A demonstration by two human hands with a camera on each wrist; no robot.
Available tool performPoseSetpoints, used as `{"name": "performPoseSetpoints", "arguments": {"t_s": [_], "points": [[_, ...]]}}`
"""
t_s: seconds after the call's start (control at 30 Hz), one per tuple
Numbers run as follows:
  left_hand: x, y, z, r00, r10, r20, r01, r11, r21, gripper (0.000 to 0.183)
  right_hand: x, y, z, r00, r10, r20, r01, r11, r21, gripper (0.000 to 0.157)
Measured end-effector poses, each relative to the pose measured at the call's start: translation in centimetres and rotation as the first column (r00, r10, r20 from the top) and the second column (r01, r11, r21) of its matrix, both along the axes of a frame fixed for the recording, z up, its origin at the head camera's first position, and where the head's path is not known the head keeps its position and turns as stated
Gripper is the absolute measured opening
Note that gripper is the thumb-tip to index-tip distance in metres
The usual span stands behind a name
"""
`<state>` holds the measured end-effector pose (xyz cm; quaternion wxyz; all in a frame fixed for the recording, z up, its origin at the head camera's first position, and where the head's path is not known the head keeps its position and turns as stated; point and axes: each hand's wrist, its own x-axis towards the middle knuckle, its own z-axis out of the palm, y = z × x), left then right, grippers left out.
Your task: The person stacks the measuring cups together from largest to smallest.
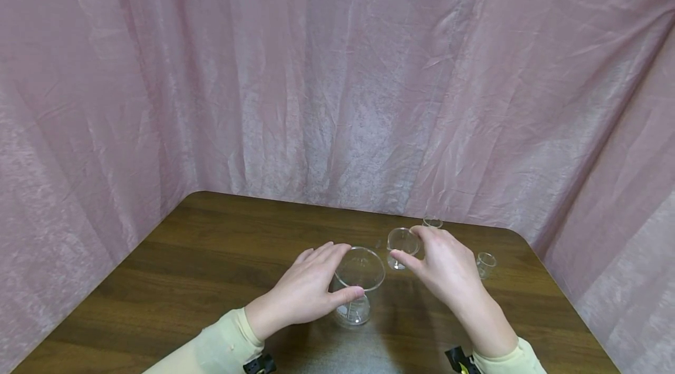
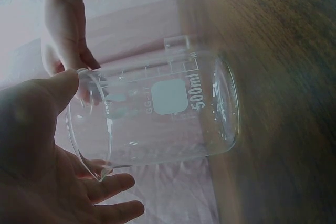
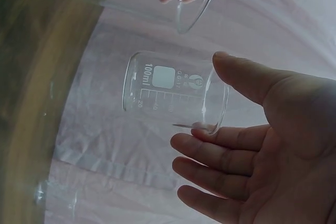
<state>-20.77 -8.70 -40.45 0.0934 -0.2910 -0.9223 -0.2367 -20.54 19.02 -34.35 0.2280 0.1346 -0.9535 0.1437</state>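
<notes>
On the table stands a large glass beaker [image 2: 173,124] marked 500ml, upright. My left hand [image 1: 303,292] grips it by the rim, thumb on one side and fingers on the other near the spout. A smaller beaker [image 3: 164,80] marked 100ml hangs from my right hand [image 1: 448,262], pinched at its rim between thumb and index finger. The other right fingers stretch out beside it. In the right wrist view its base is apart from the tabletop. From the head view, this smaller beaker [image 1: 402,242] is just beyond and right of the large one. Both look clear inside.
Past my right hand, another glass vessel [image 1: 433,222] shows its rim near the table's back edge. A tiny beaker [image 1: 486,264] stands to the right of that hand. Pink curtains [image 1: 337,81] surround the brown wooden table [image 1: 211,251].
</notes>
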Motion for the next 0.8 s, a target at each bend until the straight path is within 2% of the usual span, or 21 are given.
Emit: {"name": "performPoseSetpoints", "arguments": {"t_s": [0.3,0.8], "points": [[-0.04,-0.03,-0.03,1.000,-0.008,-0.004,0.008,1.000,0.004,0.081,0.48,-0.22,0.42,1.000,0.008,-0.011,-0.008,1.000,0.003,0.061],[0.03,0.02,0.11,1.000,-0.004,0.004,0.004,1.000,0.004,0.084,1.06,-0.44,0.97,0.998,0.025,-0.055,-0.026,1.000,-0.010,0.057]]}}
